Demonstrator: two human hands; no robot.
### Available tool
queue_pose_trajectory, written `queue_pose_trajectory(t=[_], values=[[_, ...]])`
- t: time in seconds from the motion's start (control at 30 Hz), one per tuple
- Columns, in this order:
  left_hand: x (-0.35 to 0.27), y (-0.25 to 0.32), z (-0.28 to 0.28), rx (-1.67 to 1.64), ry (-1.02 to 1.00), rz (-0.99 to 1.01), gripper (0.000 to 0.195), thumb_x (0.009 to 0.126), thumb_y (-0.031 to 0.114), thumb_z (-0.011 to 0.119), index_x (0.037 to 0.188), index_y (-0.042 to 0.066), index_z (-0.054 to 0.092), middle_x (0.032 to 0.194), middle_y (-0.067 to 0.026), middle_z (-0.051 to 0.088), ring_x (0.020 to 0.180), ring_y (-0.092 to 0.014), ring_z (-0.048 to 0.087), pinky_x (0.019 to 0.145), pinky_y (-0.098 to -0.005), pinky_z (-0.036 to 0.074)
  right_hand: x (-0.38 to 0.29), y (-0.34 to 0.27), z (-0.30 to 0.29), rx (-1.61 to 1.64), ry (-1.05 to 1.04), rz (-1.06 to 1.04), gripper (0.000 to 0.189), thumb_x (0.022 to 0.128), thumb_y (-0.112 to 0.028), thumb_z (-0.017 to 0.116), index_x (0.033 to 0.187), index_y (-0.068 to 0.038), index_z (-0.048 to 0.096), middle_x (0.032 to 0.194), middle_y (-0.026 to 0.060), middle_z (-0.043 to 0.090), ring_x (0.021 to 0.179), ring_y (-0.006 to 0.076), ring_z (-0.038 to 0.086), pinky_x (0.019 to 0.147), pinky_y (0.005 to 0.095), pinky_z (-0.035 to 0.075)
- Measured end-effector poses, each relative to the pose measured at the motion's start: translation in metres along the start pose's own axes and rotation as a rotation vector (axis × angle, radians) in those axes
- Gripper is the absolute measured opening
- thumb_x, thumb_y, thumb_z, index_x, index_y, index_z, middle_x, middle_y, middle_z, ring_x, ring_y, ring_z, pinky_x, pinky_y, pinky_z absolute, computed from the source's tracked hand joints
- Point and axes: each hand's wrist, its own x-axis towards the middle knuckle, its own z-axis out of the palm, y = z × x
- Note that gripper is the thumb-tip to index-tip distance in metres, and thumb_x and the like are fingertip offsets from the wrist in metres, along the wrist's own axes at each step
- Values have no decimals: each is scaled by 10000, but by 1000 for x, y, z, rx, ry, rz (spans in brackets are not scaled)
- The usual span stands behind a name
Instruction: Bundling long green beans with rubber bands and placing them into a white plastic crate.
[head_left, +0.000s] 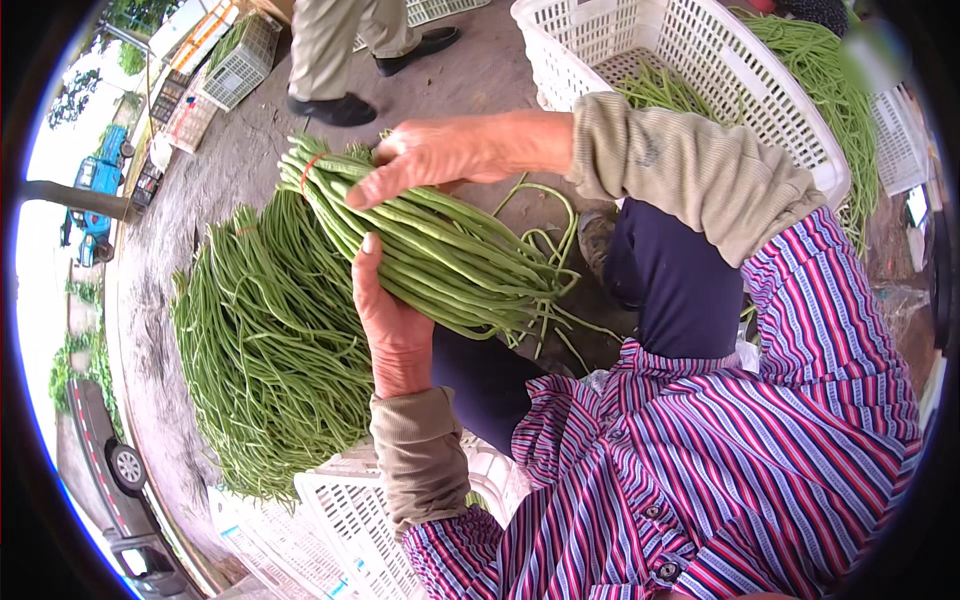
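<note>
A bunch of long green beans (450, 259) lies across both hands, with a red rubber band (309, 174) around its upper left end. From above, my right hand (435, 154) grips it near the band, thumb on the beans and the other fingers mostly hidden. My left hand (394, 319) holds the bunch from the lower side; its thumb shows and its fingers are hidden underneath. The far ends of the beans fold and trail loosely. Just left of my left hand is a large pile of bundled long beans (277, 352), where another red band is faintly visible.
A white plastic crate (720, 56) at the upper right contains loose beans, with more beans (840, 112) heaped beyond it. Another white crate (352, 517) is beside my left forearm. A person's shoes (337, 111) stand on the concrete ground (457, 82). Vehicles are parked at the left.
</note>
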Motion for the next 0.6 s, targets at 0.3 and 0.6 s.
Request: queue_pose_trajectory(t=[0.3, 0.6], values=[[-16, 8, -56, -422, 7, -69, 446, 876, 236, 579, 1257, 19, 496, 1231, -162, 565, 1105, -302, 558, 977, -470, 439, -9, 36, 22, -142, -32, 198, 536, 790, -342, 733, 1087, 71, 566, 937, 97, 634, 868, 157, 599, 774, 295, 478], [-22, -11, -85, -573, 20, -48, 402, 904, 231, 541, 1239, 12, 517, 1223, -166, 574, 1106, -301, 564, 980, -473, 434, -8, 43, 30, -573, 200, -32, 276, 838, -218, 681, 940, 27, 607, 824, 61, 645, 748, 130, 608, 702, 277, 499]])
